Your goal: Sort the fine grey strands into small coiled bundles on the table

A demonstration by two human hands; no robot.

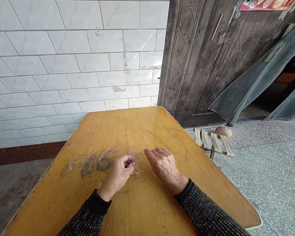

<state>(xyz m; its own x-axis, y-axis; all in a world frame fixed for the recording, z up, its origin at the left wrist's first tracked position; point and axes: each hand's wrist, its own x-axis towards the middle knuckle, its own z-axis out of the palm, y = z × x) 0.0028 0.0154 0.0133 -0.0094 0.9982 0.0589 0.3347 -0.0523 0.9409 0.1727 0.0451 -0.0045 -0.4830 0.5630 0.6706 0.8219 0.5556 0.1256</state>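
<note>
Two hands over a worn yellow wooden table (137,209), well apart from each other, a gap of bare wood between. Left hand (120,171): thumb and fingers curled in to meet, right beside a small wire bundle (136,166), partly hidden behind them. Right hand (163,164): back upward, fingers side by side and bent, pointing toward the left; thumb out of sight. Wire very fine here and the fingertips partly covered, so cannot tell whether either hand grips a strand. Left of the left hand, in a row: a tight wire coil (104,162), then looser grey loops, ends sticking out. Beyond the right hand, thin loose strands on the wood. Behind: white tiled wall (44,65), dark patterned door (201,72). Right of table: striped folding stool (216,142).
</note>
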